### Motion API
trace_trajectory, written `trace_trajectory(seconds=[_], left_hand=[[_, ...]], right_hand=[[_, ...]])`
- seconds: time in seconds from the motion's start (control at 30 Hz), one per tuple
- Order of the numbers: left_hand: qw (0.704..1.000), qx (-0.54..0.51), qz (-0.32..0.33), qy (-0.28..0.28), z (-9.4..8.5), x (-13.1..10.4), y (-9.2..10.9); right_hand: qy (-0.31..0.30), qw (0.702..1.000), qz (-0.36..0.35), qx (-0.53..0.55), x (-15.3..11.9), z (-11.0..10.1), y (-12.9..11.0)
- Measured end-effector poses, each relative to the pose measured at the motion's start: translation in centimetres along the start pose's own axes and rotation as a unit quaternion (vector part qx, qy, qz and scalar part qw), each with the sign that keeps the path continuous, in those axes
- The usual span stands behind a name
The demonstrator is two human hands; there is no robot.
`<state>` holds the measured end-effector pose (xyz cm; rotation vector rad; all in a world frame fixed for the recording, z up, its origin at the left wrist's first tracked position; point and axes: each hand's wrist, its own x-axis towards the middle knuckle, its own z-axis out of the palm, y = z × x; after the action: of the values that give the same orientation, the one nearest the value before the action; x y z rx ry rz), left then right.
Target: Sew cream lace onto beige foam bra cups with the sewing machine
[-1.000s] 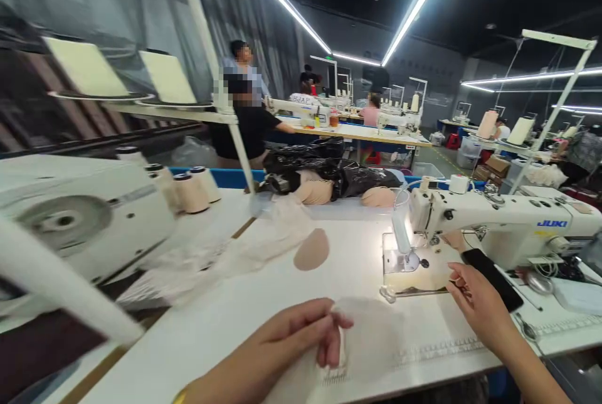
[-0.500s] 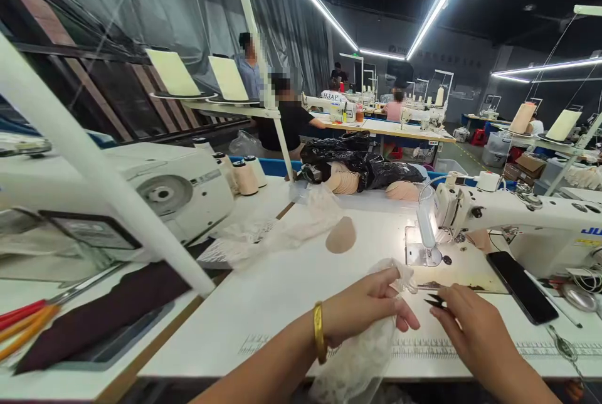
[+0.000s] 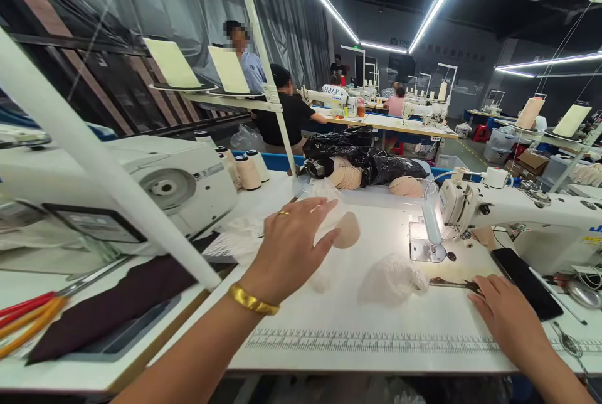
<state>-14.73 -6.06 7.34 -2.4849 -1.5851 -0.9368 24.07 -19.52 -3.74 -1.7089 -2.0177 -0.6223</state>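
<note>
My left hand [image 3: 296,247] is stretched over the table with its fingers apart. It hangs above the pale sheer lace [image 3: 247,238] and beside a beige moulded cup pad [image 3: 348,231]; no firm grip on either shows. A crumpled bundle of cream lace [image 3: 392,278] lies on the white tabletop, left of the sewing machine's needle plate [image 3: 426,250]. At the right, my right hand [image 3: 505,310] rests low on the table, fingers closed around small black thread snips [image 3: 473,287]. Most of the snips is covered by the fingers.
A lit sewing machine [image 3: 522,209] stands at the right, a black phone [image 3: 527,281] before it. Stacked beige pads [image 3: 345,178] and black plastic [image 3: 399,169] lie behind. Orange-handled scissors [image 3: 32,322] and a slanted white post [image 3: 117,172] are at left. Co-workers sit farther off.
My left hand has let go of the lace bundle, which now lies on the table, and has moved left and away from me. The right hand has moved right and down with the snips.
</note>
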Motion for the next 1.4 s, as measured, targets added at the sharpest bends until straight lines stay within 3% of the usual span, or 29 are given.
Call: trace_trajectory(seconds=[0.07, 0.17, 0.23, 0.3, 0.4, 0.5, 0.6, 0.67, 0.83, 0.97, 1.07, 1.13, 1.23, 1.4], left_hand=[[0.993, -0.070, 0.075, -0.051, 1.4, -0.5, 1.0], [0.960, -0.146, 0.177, -0.161, 4.9, -2.1, 3.8], [0.951, -0.113, 0.199, -0.209, 6.9, -3.0, 5.4], [0.948, -0.106, 0.181, -0.241, 8.0, -3.4, 6.1], [0.932, -0.234, 0.095, -0.259, 7.6, -3.1, 6.2], [0.875, -0.393, 0.016, -0.281, 6.4, -2.5, 6.2], [0.829, -0.464, -0.027, -0.311, 5.7, -2.2, 6.5], [0.817, -0.479, -0.040, -0.319, 5.6, -2.3, 6.6], [0.809, -0.482, -0.071, -0.330, 6.5, -2.7, 6.5], [0.866, -0.376, -0.097, -0.316, 7.6, -2.4, 5.8], [0.903, -0.356, -0.061, -0.232, 7.1, -2.5, 5.6], [0.897, -0.389, 0.012, -0.212, 6.1, -3.0, 6.0], [0.871, -0.408, 0.093, -0.259, 4.8, -4.0, 7.1], [0.835, -0.459, -0.015, -0.302, 5.0, -3.4, 7.2]], right_hand=[[0.019, 1.000, 0.015, -0.005, -0.3, 0.2, 0.6], [0.032, 0.996, 0.003, 0.085, 0.3, 0.1, -1.1], [0.020, 0.985, -0.015, 0.172, 0.9, -0.3, -3.1], [0.003, 0.971, -0.030, 0.239, 1.5, -0.9, -4.9], [-0.020, 0.951, -0.047, 0.304, 2.4, -1.7, -6.6], [-0.032, 0.936, -0.048, 0.346, 3.4, -2.0, -7.7], [-0.038, 0.919, -0.032, 0.391, 4.5, -1.6, -8.7], [-0.038, 0.906, -0.012, 0.421, 5.1, -1.2, -9.4], [-0.018, 0.893, -0.018, 0.450, 5.9, -1.4, -10.2], [-0.028, 0.876, -0.013, 0.481, 6.1, -3.6, -10.1], [-0.075, 0.861, 0.063, 0.498, 6.5, -4.7, -10.1], [-0.107, 0.849, 0.123, 0.503, 6.9, -4.6, -10.1], [-0.142, 0.801, 0.189, 0.550, 7.2, -3.9, -10.2], [-0.180, 0.699, 0.229, 0.654, 7.7, -2.8, -9.9]])
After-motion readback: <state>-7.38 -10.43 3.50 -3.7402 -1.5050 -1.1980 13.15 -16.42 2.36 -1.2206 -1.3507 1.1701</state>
